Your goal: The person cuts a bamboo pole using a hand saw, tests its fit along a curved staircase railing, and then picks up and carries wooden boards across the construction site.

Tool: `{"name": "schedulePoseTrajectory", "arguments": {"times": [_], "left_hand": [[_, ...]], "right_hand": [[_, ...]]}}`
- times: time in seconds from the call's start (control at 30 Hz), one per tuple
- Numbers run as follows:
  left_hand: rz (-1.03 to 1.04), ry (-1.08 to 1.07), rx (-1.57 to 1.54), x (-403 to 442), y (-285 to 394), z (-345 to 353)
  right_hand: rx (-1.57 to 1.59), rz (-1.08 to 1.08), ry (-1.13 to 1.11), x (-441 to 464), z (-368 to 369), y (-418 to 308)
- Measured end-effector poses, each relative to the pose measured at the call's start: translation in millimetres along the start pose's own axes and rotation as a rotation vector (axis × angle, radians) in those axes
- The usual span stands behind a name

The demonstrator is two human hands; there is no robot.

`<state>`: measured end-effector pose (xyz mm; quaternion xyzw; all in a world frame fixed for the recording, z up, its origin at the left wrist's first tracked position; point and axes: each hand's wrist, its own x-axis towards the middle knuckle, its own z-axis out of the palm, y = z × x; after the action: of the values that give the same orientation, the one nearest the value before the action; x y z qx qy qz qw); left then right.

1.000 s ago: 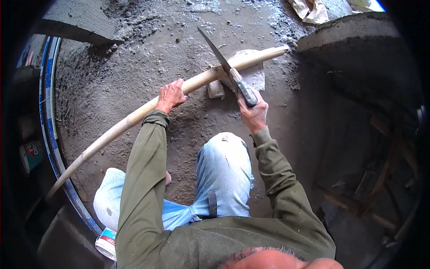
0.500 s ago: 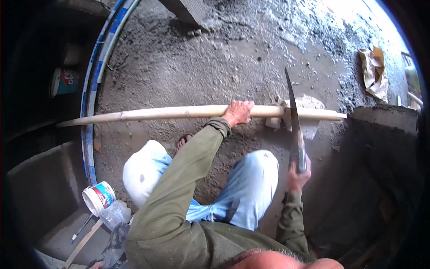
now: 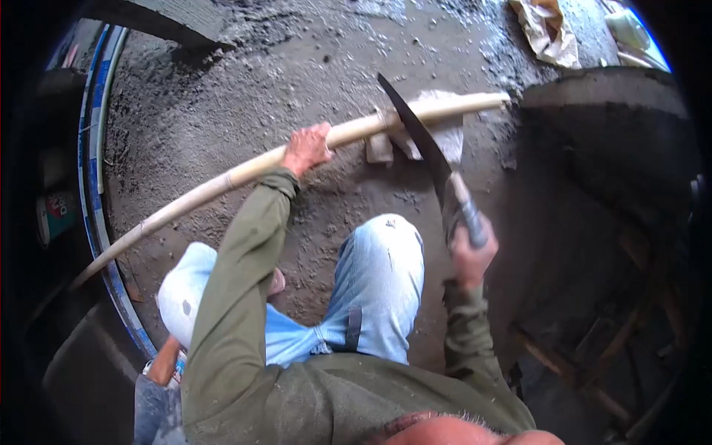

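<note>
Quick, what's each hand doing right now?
Left hand: closed around the bamboo pole.
Right hand: closed on the handsaw's handle.

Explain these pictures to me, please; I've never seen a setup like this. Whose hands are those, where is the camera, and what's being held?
There is no robot here: a person works with two bare hands, and one camera worn on their head looks forward and down, giving every view.

The left hand grips a long, pale pole, which looks like bamboo. The right hand holds a handsaw by its handle. The blade crosses over the pole; I can't tell whether it touches.

Under the pole, near the blade, is a pale block. All this is on rough, wet-looking ground. A crumpled bag lies farther off, and part of another person's arm shows at lower left.
</note>
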<state>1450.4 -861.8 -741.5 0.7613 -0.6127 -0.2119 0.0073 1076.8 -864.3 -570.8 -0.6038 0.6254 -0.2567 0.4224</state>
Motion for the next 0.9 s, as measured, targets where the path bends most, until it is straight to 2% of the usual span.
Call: {"name": "schedulePoseTrajectory", "arguments": {"times": [0.03,0.07,0.13,0.27,0.33,0.37,0.4,0.47,0.53,0.57,0.6,0.67,0.77,0.87,0.9], "left_hand": [[0.020,-0.035,-0.012,-19.3,9.9,13.0],[0.021,-0.026,-0.015,-19.7,14.6,14.3],[-0.024,0.040,0.003,-6.8,6.7,-1.1],[-0.016,0.015,-0.010,-9.0,13.6,3.0],[-0.007,0.033,-0.013,-15.9,12.7,-1.1],[-0.002,0.018,0.002,-12.7,6.5,-8.8],[-0.006,-0.002,-0.006,-7.9,7.9,-8.0],[-0.025,0.034,-0.064,-13.9,12.1,1.9],[-0.018,0.052,-0.013,-13.0,10.8,4.7],[-0.021,0.057,-0.055,-17.2,11.3,10.9],[0.003,0.066,-0.074,-14.1,7.9,9.3],[0.012,0.028,-0.042,-10.3,4.5,4.0],[-0.022,0.020,-0.056,-9.0,10.9,-4.0],[-0.025,0.014,-0.056,-11.1,10.9,-0.5],[-0.021,-0.007,-0.071,-16.7,10.6,3.7]], "right_hand": [[0.012,0.107,-0.046,3.6,-9.4,2.3],[-0.032,0.091,-0.113,6.0,-13.9,-4.3],[-0.142,-0.276,-0.021,-23.5,-12.9,-0.5],[-0.213,-0.217,-0.044,5.1,15.9,-4.9],[-0.125,-0.179,-0.130,53.1,71.7,-18.2],[-0.070,-0.270,-0.066,52.2,76.3,-10.5],[-0.038,-0.360,-0.015,50.0,71.0,2.8],[-0.056,-0.284,-0.024,17.2,50.1,19.2],[-0.081,-0.368,-0.034,25.2,47.1,9.7],[-0.193,-0.349,0.001,38.9,62.3,-2.3],[-0.160,-0.190,-0.075,57.6,90.4,-10.7],[-0.113,-0.299,-0.052,69.3,97.3,-0.6],[-0.132,-0.389,-0.014,26.2,50.4,25.6],[-0.152,-0.353,-0.044,23.6,38.3,20.3],[-0.253,-0.287,-0.037,42.4,59.0,-2.3]]}}
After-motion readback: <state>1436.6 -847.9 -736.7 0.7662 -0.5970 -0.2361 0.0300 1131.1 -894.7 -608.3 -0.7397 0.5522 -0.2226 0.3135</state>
